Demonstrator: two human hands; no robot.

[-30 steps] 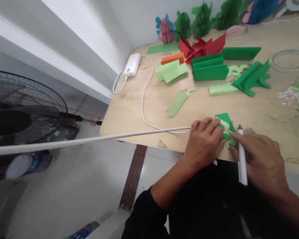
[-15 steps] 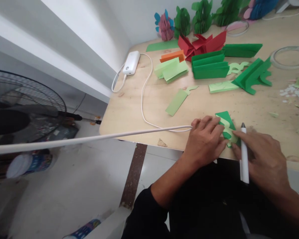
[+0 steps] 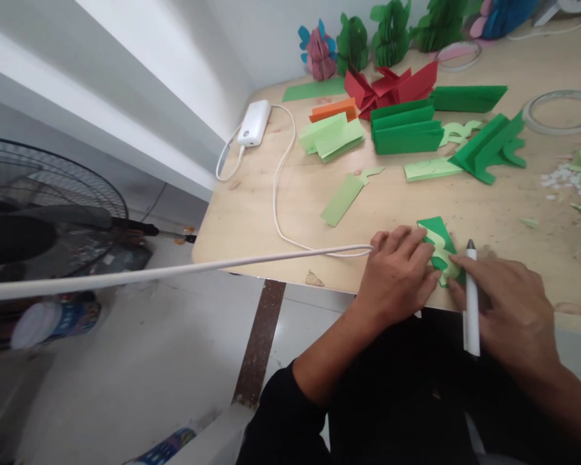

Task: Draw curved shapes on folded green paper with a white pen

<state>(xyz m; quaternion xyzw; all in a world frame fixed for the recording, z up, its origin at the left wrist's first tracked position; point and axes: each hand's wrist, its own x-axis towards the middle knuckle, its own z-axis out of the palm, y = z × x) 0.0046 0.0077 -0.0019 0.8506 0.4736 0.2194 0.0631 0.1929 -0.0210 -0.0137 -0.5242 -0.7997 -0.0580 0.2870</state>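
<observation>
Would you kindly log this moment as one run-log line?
left hand: pressing wavy light-green paper cutout | right hand: holding slim white pen, touching cutout | cutout: lying on darker green paper piece

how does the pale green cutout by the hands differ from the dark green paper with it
The pale green cutout has wavy edges; the dark green paper shows a straight-edged corner. The cutout lies on top, while the paper lies beneath and shows around it. The cutout is light, the paper deeper green. Both lie between the left hand and right hand.
</observation>
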